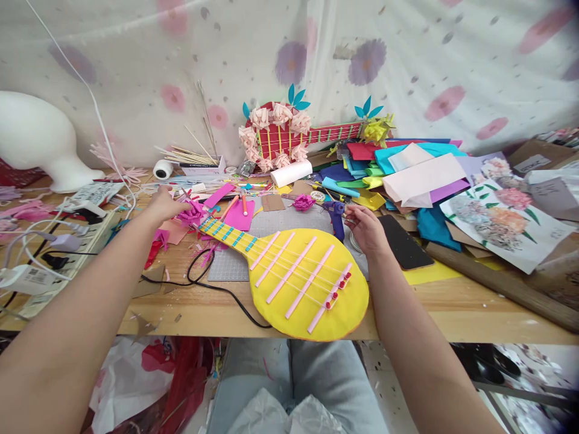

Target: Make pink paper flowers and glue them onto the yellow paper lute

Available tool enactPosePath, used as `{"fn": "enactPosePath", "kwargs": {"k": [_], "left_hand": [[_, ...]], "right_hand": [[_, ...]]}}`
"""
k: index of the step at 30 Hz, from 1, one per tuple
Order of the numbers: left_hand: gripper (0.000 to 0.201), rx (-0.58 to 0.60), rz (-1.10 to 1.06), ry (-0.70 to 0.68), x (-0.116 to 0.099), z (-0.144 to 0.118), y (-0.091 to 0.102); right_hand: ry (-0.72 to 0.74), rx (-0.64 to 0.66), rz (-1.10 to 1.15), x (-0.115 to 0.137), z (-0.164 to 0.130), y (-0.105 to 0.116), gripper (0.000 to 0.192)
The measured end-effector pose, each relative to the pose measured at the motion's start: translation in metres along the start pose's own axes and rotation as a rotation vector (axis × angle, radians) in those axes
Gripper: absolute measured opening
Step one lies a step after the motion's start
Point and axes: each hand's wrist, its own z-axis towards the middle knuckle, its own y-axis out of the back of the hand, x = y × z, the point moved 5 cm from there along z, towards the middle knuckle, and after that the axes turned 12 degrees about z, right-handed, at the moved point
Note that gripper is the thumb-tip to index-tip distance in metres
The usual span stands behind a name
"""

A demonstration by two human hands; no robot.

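Observation:
A yellow paper lute-shaped instrument (289, 304) lies before me, with pink strips, white strings and small red pegs on its body and teal bands on its neck. At the tip of that neck sits a magenta paper flower (192, 214). My left hand (165, 205) is beside this flower with fingers stretched out; whether it touches the petals I cannot tell. My right hand (365, 226) has curled fingers close together by the rear of a blue glue gun (335, 218); what they pinch is too small to make out. A second magenta flower (304, 203) lies left of the gun.
A red paper guitar (314, 135) with pale pink flowers leans at the back. Coloured paper sheets (425, 175) pile up at right, near a black phone-like slab (404, 242). A power strip (76, 253) with cables is at left; a black cord (226, 292) crosses the table's front.

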Motion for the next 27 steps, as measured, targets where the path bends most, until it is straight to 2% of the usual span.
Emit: {"fn": "enactPosePath", "kwargs": {"k": [9,16,27], "left_hand": [[0.087,-0.022,0.019,-0.016,0.006,0.012,-0.011],[0.081,-0.064,0.030,-0.062,0.004,0.007,-0.007],[0.089,-0.046,0.211,-0.047,-0.001,0.006,-0.008]], "right_hand": [[0.021,-0.016,-0.048,-0.006,0.003,-0.001,0.018],[0.020,-0.007,-0.057,-0.007,0.004,0.001,0.018],[0.025,0.015,-0.074,-0.007,0.002,-0.003,0.021]]}}
